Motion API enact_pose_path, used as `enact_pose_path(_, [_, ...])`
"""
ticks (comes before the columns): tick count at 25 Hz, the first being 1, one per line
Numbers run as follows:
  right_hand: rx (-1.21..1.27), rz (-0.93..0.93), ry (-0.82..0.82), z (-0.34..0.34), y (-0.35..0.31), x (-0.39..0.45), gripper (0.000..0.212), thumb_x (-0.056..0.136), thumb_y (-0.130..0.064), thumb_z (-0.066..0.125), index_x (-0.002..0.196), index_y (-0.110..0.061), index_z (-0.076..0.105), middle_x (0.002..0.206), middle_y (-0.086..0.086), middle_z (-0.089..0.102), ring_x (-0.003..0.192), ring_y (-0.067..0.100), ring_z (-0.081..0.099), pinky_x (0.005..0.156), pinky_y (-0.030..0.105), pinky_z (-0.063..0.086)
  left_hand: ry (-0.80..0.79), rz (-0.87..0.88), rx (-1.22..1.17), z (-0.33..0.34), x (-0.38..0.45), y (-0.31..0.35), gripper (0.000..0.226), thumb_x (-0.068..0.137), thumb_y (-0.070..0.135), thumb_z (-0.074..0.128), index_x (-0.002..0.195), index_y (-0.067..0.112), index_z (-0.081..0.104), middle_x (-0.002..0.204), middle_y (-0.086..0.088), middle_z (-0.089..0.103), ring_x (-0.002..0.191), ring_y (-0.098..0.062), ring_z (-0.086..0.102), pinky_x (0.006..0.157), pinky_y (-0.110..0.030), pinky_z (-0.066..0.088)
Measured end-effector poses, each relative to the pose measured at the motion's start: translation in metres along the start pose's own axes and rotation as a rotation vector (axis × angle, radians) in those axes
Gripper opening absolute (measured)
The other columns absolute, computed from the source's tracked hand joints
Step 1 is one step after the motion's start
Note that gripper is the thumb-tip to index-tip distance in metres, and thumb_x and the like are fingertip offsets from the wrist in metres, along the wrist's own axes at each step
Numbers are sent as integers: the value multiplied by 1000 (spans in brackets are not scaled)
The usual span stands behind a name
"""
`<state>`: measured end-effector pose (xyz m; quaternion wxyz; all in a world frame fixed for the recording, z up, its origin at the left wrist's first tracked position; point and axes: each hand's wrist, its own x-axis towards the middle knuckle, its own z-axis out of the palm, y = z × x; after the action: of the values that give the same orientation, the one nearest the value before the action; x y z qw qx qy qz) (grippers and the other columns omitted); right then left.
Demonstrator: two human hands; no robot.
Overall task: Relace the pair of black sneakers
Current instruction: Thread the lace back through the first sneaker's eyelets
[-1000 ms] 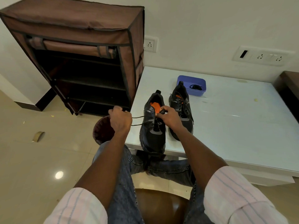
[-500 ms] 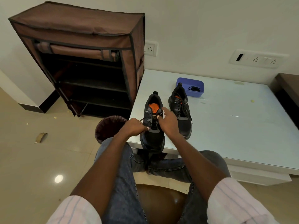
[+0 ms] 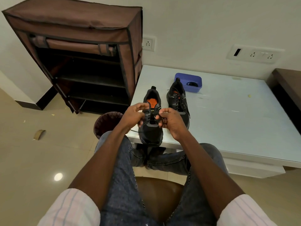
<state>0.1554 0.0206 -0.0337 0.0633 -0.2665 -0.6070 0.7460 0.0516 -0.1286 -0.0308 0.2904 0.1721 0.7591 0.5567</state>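
Observation:
Two black sneakers with orange insoles stand on the white table [image 3: 228, 128]. The near sneaker [image 3: 150, 132] sits at the table's front left corner, its toe over the edge. My left hand [image 3: 134, 115] pinches the black lace [image 3: 151, 110] on the shoe's left side. My right hand [image 3: 169, 120] pinches the lace on the right side, over the eyelets. A loose lace end [image 3: 133, 131] trails off to the left under my left wrist. The second sneaker [image 3: 178, 101] stands just behind and to the right, laced, untouched.
A blue tray [image 3: 188, 82] holding a black lace sits behind the second sneaker. A brown fabric shoe rack [image 3: 78, 51] stands left of the table. A dark bin [image 3: 105, 123] is on the floor below the table corner. I sit on a brown stool [image 3: 159, 193].
My left hand has come in from the far left, where it held the lace stretched out, to the shoe's left side. Both hands now work close together over the eyelets.

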Motion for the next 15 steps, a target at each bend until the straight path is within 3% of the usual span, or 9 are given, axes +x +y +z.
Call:
enact_pose_path(2, [-26, -18, -57, 4, -6, 3, 5, 96, -7, 54, 98, -8, 58, 74, 9, 67, 46, 15, 46, 48, 26, 42, -130, 58, -150, 3, -1, 4, 45, 87, -12, 49, 123, 12, 62, 109, -8, 71, 47, -17, 53, 44, -26, 47])
enact_pose_path(4, [85, -39, -63, 1, -15, 6, 8, 96, -7, 53, 91, -9, 59, 70, 6, 63, 43, 12, 41, 45, 24, 37, -152, 75, -114, 5, -2, 5, 23, 92, 4, 62, 113, 10, 69, 89, -14, 69, 48, -17, 52, 45, -26, 47])
enact_pose_path(5, [179, -55, -38, -5, -20, 7, 11, 96, -6, 51, 88, -10, 58, 70, 5, 61, 42, 11, 39, 45, 24, 35, -103, 69, -103, 6, 1, 5, 14, 92, 13, 68, 104, 7, 71, 84, -15, 67, 47, -15, 51, 46, -26, 46])
enact_pose_path(7, [337, -96, 41, -24, -29, 10, 11, 96, -6, 50, 88, -11, 56, 71, 4, 59, 41, 10, 37, 45, 23, 35, 83, -14, -120, 4, 8, -2, 19, 90, 15, 71, 94, -3, 72, 82, -17, 64, 48, -14, 50, 44, -24, 45])
enact_pose_path(10, [369, -122, 161, -52, -36, 14, 10, 97, -6, 49, 95, -9, 59, 75, 4, 63, 44, 9, 42, 47, 23, 38, 394, -283, 75, -4, 17, -16, 17, 83, 11, 67, 90, -4, 69, 81, -13, 68, 59, -17, 60, 52, -28, 51])
enact_pose_path(12, [307, -100, 208, -63, -38, 17, 15, 98, -3, 47, 103, -7, 60, 80, 5, 68, 48, 10, 46, 47, 23, 42, 484, -381, 389, -4, 15, -23, 19, 84, 19, 63, 93, 3, 68, 96, -12, 68, 77, -23, 65, 65, -34, 55])
enact_pose_path(13, [238, -73, 209, -63, -38, 18, 16, 98, -2, 46, 104, -7, 60, 83, 6, 69, 48, 11, 46, 46, 23, 40, 498, -346, 517, -1, 13, -23, 22, 85, 21, 63, 99, 5, 67, 110, -12, 64, 90, -27, 64, 72, -37, 54])
enact_pose_path(15, [30, -4, 138, -55, -31, 17, 12, 96, -1, 48, 101, -6, 59, 87, 10, 70, 45, 12, 41, 43, 23, 34, 460, -79, 573, 6, 12, -17, 35, 84, 16, 64, 118, 7, 63, 133, -10, 49, 119, -28, 51, 97, -37, 46])
